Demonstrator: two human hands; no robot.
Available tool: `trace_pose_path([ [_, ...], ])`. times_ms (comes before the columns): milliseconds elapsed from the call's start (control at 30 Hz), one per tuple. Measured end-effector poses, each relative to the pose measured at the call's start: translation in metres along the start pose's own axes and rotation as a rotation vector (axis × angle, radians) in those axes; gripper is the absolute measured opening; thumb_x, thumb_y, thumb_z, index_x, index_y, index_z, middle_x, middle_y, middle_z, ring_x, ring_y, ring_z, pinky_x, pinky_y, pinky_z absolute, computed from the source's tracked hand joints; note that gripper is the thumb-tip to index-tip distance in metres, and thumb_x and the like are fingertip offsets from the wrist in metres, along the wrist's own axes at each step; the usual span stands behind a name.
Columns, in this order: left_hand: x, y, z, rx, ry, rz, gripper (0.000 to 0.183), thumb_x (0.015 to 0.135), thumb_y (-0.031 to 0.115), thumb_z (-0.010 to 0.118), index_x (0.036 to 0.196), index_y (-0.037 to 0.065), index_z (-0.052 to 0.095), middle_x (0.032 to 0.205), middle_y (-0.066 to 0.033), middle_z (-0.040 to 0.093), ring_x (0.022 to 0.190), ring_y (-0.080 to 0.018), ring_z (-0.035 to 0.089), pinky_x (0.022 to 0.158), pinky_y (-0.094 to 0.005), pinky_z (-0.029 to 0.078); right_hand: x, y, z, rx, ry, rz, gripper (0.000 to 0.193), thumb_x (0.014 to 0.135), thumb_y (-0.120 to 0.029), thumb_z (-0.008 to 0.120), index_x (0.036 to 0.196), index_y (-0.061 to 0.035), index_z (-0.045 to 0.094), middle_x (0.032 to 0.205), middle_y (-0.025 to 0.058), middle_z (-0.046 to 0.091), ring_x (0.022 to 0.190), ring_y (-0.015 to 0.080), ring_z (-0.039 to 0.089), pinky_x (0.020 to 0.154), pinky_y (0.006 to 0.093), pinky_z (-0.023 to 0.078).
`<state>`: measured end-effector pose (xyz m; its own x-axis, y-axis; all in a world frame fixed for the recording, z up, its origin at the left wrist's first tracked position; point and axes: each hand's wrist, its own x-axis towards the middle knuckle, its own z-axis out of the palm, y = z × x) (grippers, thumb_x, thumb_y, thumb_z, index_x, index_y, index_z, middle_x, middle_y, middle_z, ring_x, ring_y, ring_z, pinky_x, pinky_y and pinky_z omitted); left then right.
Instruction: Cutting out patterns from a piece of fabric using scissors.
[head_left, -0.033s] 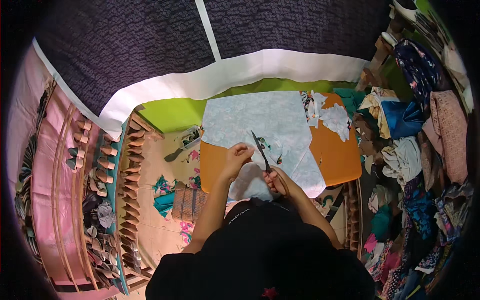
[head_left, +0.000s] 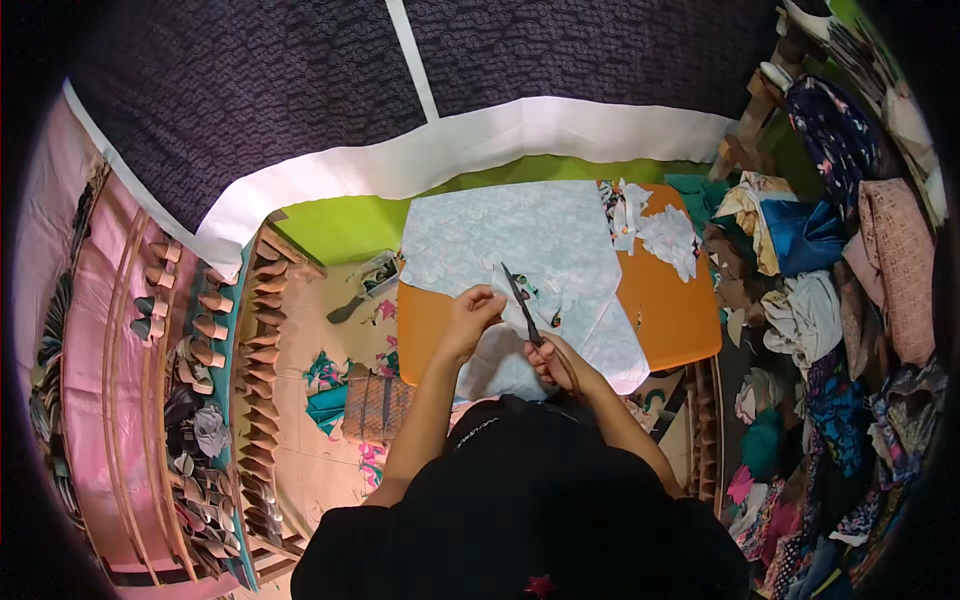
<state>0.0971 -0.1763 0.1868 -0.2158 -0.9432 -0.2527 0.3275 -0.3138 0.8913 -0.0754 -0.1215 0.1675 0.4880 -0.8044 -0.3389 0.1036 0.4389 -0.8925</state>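
A large pale blue-white fabric (head_left: 480, 225), its wrong side seemingly up, lies over the orange table. My right hand (head_left: 548, 360) grips a pair of dark-bladed scissors (head_left: 519, 298) by the brown handle, the blades pointing away from me over the cloth. To their left, my left hand (head_left: 478, 320) is closed, fingers pinched on the fabric edge right beside the blades. A gap next to the scissors shows a dark floral print. The near part of the fabric hangs down toward my body, partly hidden by my arms.
The orange table (head_left: 672, 325) shows bare at the right, with fabric scraps (head_left: 668, 240) at its far right corner. Wooden shoe lasts (head_left: 262, 375) line racks on the left. Heaped cloth (head_left: 803, 320) fills the right side. A clear container (head_left: 378, 275) sits on the floor.
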Motion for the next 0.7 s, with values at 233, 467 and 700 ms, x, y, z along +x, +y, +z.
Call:
trace_pose_path([
  [233, 0.018, -0.02, 0.03, -0.088, -0.011, -0.005, 0.01, 0.08, 0.014, 0.055, 0.085, 0.005, 0.052, 0.064, 0.0042, 0.048, 0.056, -0.003, 0.044, 0.052, -0.0177, 0.037, -0.012, -0.001, -0.032, 0.159, -0.065, 0.02, 0.075, 0.053, -0.07, 0.055, 0.091, -0.0074, 0.04, 0.065, -0.0054, 0.03, 0.052, 0.0029, 0.028, 0.045, 0.0163, 0.025],
  [467, 0.032, -0.028, 0.078, -0.211, 0.061, 0.0, 0.012, 0.08, 0.015, 0.056, 0.084, 0.004, 0.051, 0.061, 0.005, 0.045, 0.05, -0.0023, 0.039, 0.047, -0.0173, 0.034, -0.031, -0.017, -0.065, 0.188, -0.105, 0.001, 0.083, 0.051, -0.075, 0.05, 0.096, -0.0053, 0.039, 0.069, -0.0047, 0.03, 0.055, 0.0035, 0.029, 0.049, 0.0165, 0.029],
  [700, 0.04, -0.03, 0.126, 0.001, 0.082, 0.039, 0.013, 0.075, 0.01, 0.06, 0.082, 0.003, 0.052, 0.062, 0.0022, 0.052, 0.05, -0.0028, 0.044, 0.045, -0.0161, 0.033, -0.042, -0.023, -0.118, 0.031, -0.077, -0.02, 0.087, 0.049, -0.078, 0.045, 0.096, -0.005, 0.039, 0.07, -0.0041, 0.03, 0.057, 0.0038, 0.029, 0.05, 0.0169, 0.03],
])
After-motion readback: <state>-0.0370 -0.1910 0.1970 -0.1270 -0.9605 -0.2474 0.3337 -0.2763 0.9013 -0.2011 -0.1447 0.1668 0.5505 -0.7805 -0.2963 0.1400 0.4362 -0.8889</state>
